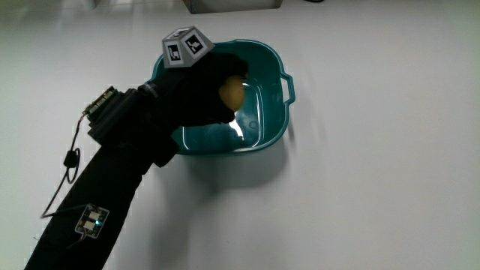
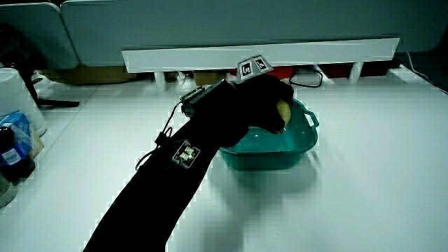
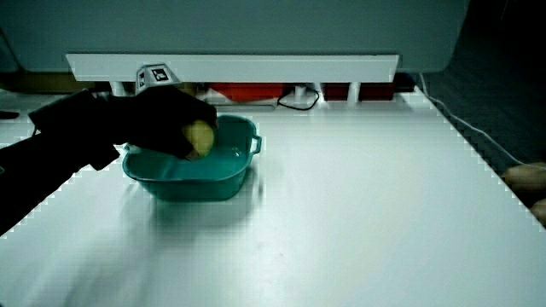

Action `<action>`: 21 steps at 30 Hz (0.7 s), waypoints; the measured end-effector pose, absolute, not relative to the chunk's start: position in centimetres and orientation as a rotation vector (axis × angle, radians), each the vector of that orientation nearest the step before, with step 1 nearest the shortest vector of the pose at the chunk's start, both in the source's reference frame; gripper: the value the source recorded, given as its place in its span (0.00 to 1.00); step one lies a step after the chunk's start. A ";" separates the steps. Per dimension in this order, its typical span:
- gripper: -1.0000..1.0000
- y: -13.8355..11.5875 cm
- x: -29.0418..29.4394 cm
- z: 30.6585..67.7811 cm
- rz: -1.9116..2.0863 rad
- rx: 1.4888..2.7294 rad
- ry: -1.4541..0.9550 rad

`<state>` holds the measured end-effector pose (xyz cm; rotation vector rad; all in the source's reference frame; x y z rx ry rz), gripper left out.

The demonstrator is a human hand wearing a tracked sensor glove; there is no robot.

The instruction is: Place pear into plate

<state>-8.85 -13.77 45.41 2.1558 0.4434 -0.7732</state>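
Note:
The gloved hand (image 1: 206, 86) hangs over the teal plate (image 1: 271, 127), a deep basin with small handles. Its fingers are curled around a yellow pear (image 1: 232, 91), which shows between them above the basin's inside. In both side views the hand (image 2: 262, 98) (image 3: 171, 119) holds the pear (image 2: 283, 110) (image 3: 200, 136) just above the plate's rim (image 2: 304, 136) (image 3: 243, 162). The patterned cube (image 1: 185, 46) sits on the hand's back. The forearm (image 1: 105, 187) stretches from the plate toward the person.
A low white partition (image 2: 259, 54) (image 3: 230, 64) runs along the table's edge farthest from the person. Bottles and a white container (image 2: 14, 133) stand at the table's edge in a side view. A wired box (image 1: 101, 105) is strapped on the forearm.

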 end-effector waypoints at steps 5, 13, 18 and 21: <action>0.50 -14.3 -10.4 46.2 -0.732 2.189 0.367; 0.50 -13.9 -10.9 47.1 -0.683 2.222 0.328; 0.50 -13.9 -10.6 48.0 -0.651 2.244 0.282; 0.50 -13.7 -10.3 48.8 -0.576 2.260 0.268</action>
